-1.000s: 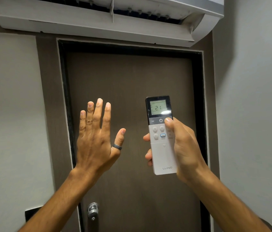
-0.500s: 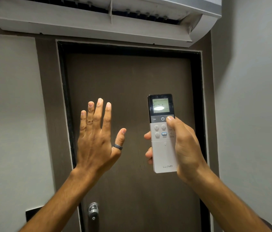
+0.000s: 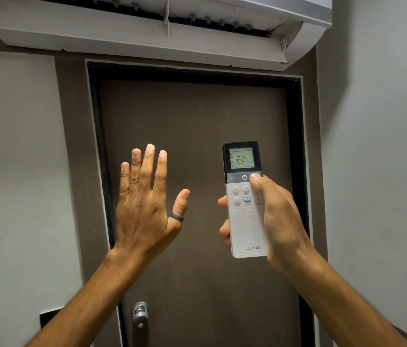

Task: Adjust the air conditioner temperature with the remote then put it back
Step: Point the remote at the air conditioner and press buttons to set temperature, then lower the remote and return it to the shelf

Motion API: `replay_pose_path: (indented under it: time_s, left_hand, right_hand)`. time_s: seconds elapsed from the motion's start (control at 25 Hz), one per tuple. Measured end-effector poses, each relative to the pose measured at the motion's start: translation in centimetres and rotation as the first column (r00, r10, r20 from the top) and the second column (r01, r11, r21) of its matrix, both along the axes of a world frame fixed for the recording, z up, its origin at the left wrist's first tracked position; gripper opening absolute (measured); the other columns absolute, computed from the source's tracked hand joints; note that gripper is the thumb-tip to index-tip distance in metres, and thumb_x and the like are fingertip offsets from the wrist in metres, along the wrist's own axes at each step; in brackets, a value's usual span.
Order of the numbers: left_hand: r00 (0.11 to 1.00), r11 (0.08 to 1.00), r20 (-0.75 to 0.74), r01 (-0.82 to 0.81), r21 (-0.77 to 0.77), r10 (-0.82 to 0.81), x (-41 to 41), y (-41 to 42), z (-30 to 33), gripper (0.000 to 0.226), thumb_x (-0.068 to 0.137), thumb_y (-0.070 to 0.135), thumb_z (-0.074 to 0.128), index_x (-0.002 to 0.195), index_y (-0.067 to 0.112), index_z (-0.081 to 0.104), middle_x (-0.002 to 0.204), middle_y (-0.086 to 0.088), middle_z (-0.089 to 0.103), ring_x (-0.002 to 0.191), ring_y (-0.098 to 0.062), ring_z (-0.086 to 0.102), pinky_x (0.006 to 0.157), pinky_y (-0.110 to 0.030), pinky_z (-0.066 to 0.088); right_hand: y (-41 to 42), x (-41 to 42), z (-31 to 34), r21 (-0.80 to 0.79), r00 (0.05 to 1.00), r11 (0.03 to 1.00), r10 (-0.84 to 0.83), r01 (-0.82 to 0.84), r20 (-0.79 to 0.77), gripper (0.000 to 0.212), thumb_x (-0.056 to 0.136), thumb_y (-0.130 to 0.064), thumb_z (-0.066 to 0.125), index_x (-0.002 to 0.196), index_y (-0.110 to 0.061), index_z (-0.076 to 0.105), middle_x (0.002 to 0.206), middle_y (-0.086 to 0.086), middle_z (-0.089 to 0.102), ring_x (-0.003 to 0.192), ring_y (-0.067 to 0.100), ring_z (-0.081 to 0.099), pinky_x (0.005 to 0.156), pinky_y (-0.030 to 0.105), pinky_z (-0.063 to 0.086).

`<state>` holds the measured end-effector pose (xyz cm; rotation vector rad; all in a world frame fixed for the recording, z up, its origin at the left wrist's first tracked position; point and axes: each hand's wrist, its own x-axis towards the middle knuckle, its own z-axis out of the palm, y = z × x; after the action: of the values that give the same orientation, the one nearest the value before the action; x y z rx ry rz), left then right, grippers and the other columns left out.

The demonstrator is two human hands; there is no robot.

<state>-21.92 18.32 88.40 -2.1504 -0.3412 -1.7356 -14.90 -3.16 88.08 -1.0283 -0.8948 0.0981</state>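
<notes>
A white remote point(image 3: 245, 229) with a dark top stands upright in my right hand point(image 3: 280, 221), pointed up at the air conditioner point(image 3: 147, 38) mounted above the door. Its lit screen point(image 3: 241, 159) reads 22. My right thumb rests on the dark strip just right of the power button. My left hand point(image 3: 147, 204) is raised flat beside it, fingers up and spread, a dark ring on the thumb, holding nothing. The air conditioner's flap is open.
A dark brown door point(image 3: 197, 171) in a black frame fills the middle, with a metal handle point(image 3: 140, 314) low down. Grey walls stand on both sides; the right wall point(image 3: 385, 171) is close. A dark wall plate point(image 3: 47, 318) sits at lower left.
The remote's screen read 21 a second ago and reads 22 now. The remote rose slightly in my right hand's grip; my left hand stayed raised.
</notes>
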Motion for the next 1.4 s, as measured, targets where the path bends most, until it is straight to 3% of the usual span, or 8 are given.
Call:
replay_pose_path:
  time_s: [0.68, 0.88, 1.0, 1.08, 1.16, 1.24, 1.36, 1.4]
  left_hand:
    - [1.0, 1.0, 0.009, 0.025, -0.01, -0.025, 0.1, 0.2, -0.2, 0.081, 0.1, 0.057, 0.039, 0.163, 0.008, 0.024, 0.173, -0.017, 0.015, 0.162, -0.034, 0.006, 0.132, -0.048, 0.001]
    - [1.0, 1.0, 0.012, 0.027, -0.003, -0.027, 0.3, 0.4, -0.1, 0.082, 0.099, 0.056, 0.04, 0.163, 0.008, 0.024, 0.173, -0.017, 0.015, 0.161, -0.034, 0.006, 0.132, -0.048, 0.002]
    - [1.0, 1.0, 0.008, 0.025, -0.002, -0.025, 0.4, 0.6, -0.1, 0.084, 0.098, 0.054, 0.046, 0.163, 0.007, 0.024, 0.173, -0.017, 0.015, 0.161, -0.034, 0.006, 0.132, -0.046, -0.001]
    - [1.0, 1.0, 0.003, 0.022, 0.004, -0.022, 0.4, 0.7, -0.2, 0.084, 0.097, 0.053, 0.048, 0.163, 0.007, 0.023, 0.173, -0.017, 0.015, 0.162, -0.034, 0.005, 0.132, -0.046, 0.0]
    - [1.0, 1.0, 0.002, 0.02, 0.01, -0.02, 0.4, 0.7, -0.2, 0.085, 0.097, 0.053, 0.049, 0.163, 0.006, 0.023, 0.173, -0.018, 0.015, 0.162, -0.034, 0.005, 0.132, -0.048, 0.002]
    - [1.0, 1.0, -0.001, 0.017, 0.013, -0.017, 0.5, 0.7, -0.2, 0.085, 0.097, 0.053, 0.049, 0.163, 0.006, 0.022, 0.173, -0.018, 0.014, 0.162, -0.034, 0.005, 0.132, -0.049, 0.003]
    - [0.999, 0.999, -0.012, 0.04, 0.019, -0.04, 1.1, 0.0, -0.9, 0.085, 0.098, 0.051, 0.048, 0.163, 0.005, 0.021, 0.173, -0.019, 0.015, 0.161, -0.035, 0.006, 0.132, -0.05, 0.005]
    - [0.998, 0.998, -0.025, 0.054, 0.013, -0.054, 1.6, -0.5, -1.4, 0.085, 0.098, 0.051, 0.048, 0.163, 0.004, 0.021, 0.173, -0.019, 0.015, 0.161, -0.035, 0.005, 0.132, -0.051, 0.006]
  right_hand:
    - [-0.1, -0.2, 0.0, 0.015, 0.999, 1.0, -0.026, 0.025, 0.037, 0.048, 0.099, -0.048, 0.043, 0.115, -0.007, 0.062, 0.087, 0.013, 0.081, 0.051, 0.032, 0.073, 0.05, 0.043, 0.063]
    - [-0.1, -0.2, 0.1, 0.003, 0.998, 0.999, -0.053, 0.053, 0.035, 0.038, 0.115, -0.036, 0.037, 0.11, -0.009, 0.064, 0.085, 0.013, 0.081, 0.05, 0.031, 0.073, 0.048, 0.042, 0.063]
    - [-0.2, -0.5, 0.3, 0.007, 0.997, 0.999, -0.05, 0.05, 0.055, 0.029, 0.108, -0.04, 0.05, 0.106, -0.015, 0.065, 0.088, 0.015, 0.08, 0.052, 0.032, 0.074, 0.047, 0.041, 0.063]
    - [-0.2, -0.7, 0.4, 0.008, 0.993, 0.996, -0.087, 0.087, 0.082, 0.022, 0.095, -0.04, 0.073, 0.103, -0.021, 0.065, 0.084, 0.009, 0.08, 0.052, 0.031, 0.075, 0.048, 0.039, 0.063]
    - [0.0, -0.8, 0.3, -0.014, 0.97, 0.981, -0.19, 0.195, 0.152, 0.039, 0.081, -0.021, 0.093, 0.104, -0.021, 0.062, 0.079, 0.005, 0.079, 0.051, 0.026, 0.076, 0.049, 0.037, 0.063]
    - [0.3, -0.9, 0.0, -0.01, 0.938, 0.957, -0.281, 0.289, 0.204, 0.052, 0.072, -0.007, 0.093, 0.106, -0.022, 0.056, 0.078, -0.001, 0.077, 0.051, 0.02, 0.075, 0.048, 0.036, 0.063]
    - [0.1, -0.9, -0.8, 0.015, 0.841, 0.896, -0.423, 0.444, 0.338, 0.061, 0.072, -0.021, 0.079, 0.118, -0.026, 0.039, 0.091, -0.036, 0.068, 0.076, 0.005, 0.074, 0.053, 0.031, 0.065]
    - [-0.1, -0.9, -1.2, 0.028, 0.818, 0.885, -0.441, 0.465, 0.369, 0.064, 0.074, -0.022, 0.076, 0.122, -0.024, 0.033, 0.095, -0.037, 0.065, 0.085, 0.001, 0.071, 0.057, 0.027, 0.065]
